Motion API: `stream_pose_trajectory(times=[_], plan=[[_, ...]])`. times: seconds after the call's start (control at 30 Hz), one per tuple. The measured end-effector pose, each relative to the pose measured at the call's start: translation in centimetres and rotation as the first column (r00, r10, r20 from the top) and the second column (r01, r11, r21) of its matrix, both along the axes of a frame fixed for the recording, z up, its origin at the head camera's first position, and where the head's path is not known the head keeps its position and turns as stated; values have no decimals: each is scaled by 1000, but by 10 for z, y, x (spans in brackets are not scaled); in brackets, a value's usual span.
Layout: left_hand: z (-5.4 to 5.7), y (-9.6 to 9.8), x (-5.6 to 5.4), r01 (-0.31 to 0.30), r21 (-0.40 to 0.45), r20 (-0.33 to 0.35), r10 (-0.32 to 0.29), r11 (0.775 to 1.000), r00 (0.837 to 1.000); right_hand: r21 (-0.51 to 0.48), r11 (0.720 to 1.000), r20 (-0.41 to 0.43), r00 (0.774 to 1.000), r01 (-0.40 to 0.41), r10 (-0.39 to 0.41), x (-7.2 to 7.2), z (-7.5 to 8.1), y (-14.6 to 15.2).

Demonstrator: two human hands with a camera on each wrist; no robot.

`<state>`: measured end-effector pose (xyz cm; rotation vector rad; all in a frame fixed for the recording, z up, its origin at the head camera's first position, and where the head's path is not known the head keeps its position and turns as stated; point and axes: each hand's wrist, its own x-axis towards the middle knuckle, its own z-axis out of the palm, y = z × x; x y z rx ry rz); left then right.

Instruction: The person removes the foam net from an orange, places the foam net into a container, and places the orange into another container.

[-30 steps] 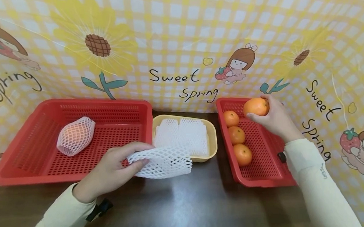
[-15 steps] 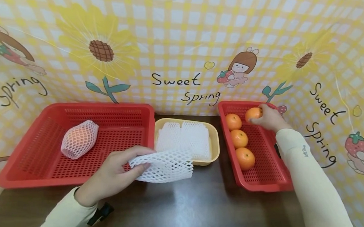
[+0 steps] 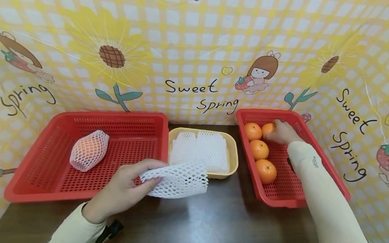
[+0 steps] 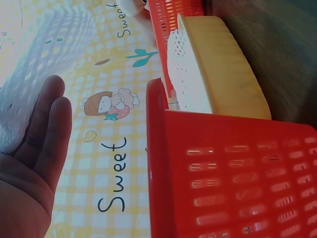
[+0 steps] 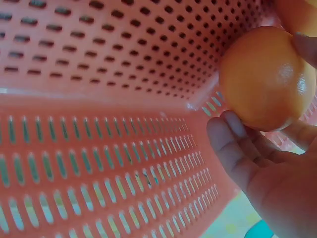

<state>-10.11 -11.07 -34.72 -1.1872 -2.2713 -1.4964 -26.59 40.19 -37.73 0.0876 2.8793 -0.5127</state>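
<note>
My left hand (image 3: pixel 121 189) pinches a white foam net sleeve (image 3: pixel 180 180) between thumb and fingers, over the dark table in front of the tray. In the left wrist view the net (image 4: pixel 49 47) hangs past the fingertips. My right hand (image 3: pixel 283 132) is inside the right red basket (image 3: pixel 283 202), at its far end, holding an orange (image 3: pixel 268 129). The right wrist view has this orange (image 5: pixel 265 79) between the thumb and the curled fingers, low in the basket. Three more oranges, the middle one (image 3: pixel 259 150) among them, line the basket's left side.
Between the baskets stands a yellow tray (image 3: pixel 234 156) with stacked white foam nets (image 3: pixel 211 149). The left red basket (image 3: pixel 20 179) contains one netted orange fruit (image 3: pixel 89 150). A checkered cloth (image 3: pixel 191 38) rises behind everything, and brown table (image 3: pixel 209 220) shows in front.
My right hand has lowered the orange from above the right basket into its far end, beside the farthest orange. My left hand still holds the foam net in nearly the same place.
</note>
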Motion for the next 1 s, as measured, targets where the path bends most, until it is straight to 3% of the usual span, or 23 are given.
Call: stream_pose_trajectory(times=[0.3,0.6,0.8,1.0], plan=[[-1,-2,1,-27,-15,9,27,1000,1000,23,1000,-45,999,-21,22,-3,-10,3],[-2,-1,0,-15,-26,54,17,1000,998,-8,1000,-26,999,-25,25,2,-7,3],[-1,-1,1,-24,-26,44,25,999,999,-63,998,-54,998,-25,21,12,13,-4],[1,5,2,-21,-12,40,22,1000,999,-145,988,-185,982,-58,30,38,54,-35]])
